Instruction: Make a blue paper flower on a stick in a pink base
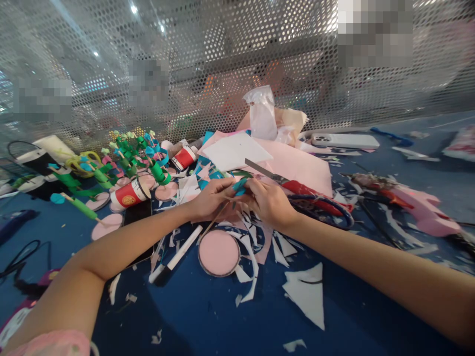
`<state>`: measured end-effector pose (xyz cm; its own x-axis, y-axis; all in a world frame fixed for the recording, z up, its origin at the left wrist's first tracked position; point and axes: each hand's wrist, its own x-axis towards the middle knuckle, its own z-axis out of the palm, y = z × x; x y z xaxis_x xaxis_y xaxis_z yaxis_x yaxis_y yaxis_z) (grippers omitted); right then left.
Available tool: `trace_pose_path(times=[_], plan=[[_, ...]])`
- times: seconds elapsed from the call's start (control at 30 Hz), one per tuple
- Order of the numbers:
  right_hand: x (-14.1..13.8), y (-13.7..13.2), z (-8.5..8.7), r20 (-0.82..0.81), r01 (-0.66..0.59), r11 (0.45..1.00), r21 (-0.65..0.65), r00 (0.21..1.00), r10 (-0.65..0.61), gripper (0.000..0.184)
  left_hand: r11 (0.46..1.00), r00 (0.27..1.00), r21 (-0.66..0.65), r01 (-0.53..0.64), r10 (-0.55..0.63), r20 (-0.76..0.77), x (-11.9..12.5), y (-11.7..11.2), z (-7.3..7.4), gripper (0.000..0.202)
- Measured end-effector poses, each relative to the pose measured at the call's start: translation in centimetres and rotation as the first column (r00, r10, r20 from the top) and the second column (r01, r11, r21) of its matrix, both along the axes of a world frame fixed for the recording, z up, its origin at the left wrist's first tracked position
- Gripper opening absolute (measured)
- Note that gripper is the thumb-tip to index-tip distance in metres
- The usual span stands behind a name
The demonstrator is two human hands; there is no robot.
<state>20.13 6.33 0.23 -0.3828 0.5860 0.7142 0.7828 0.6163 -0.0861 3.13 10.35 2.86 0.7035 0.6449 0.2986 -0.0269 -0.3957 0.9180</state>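
Observation:
My left hand (212, 198) and my right hand (269, 201) meet over the blue table (208, 311), fingers pinched together. Between them is a thin wooden stick (216, 221) with a small teal piece (239, 186) at its top end; both hands grip it. Just below the hands lies a pink foam disc (218, 252) among white and pink paper scraps. A white marker (178, 254) lies to the left of the disc. Red-handled scissors (293, 185) rest just behind my right hand.
Several green and teal stick flowers on pink discs (122, 168) stand at the left with two red-white glue bottles (129, 194). Pink sheets (297, 163), a white sheet, a plastic bag and a phone (345, 141) lie behind. A glue gun (386, 190) sits at right. Perforated metal screen at back.

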Motion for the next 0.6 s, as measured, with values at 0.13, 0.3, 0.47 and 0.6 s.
trace_pose_path(times=[0.13,0.3,0.47,0.6], plan=[[-0.1,0.0,0.0,0.059,0.058,0.998,0.011,0.997,-0.059,0.026,0.998,1.0,-0.06,-0.008,0.008,-0.004,0.2,0.0,-0.6,0.05],[-0.4,-0.2,0.3,0.146,0.112,0.993,-0.042,0.984,-0.104,0.022,0.932,0.997,-0.356,-0.062,0.071,0.011,0.3,-0.1,-1.0,0.055],[-0.4,-0.3,0.4,0.154,0.102,0.995,-0.016,0.983,-0.099,0.021,0.935,0.977,-0.3,-0.188,0.208,0.037,0.5,-0.2,-0.4,0.058],[-0.3,-0.3,0.3,0.155,0.089,0.995,0.041,0.983,-0.094,0.016,0.984,0.993,-0.142,-0.109,0.113,0.02,0.5,0.0,0.1,0.055]])
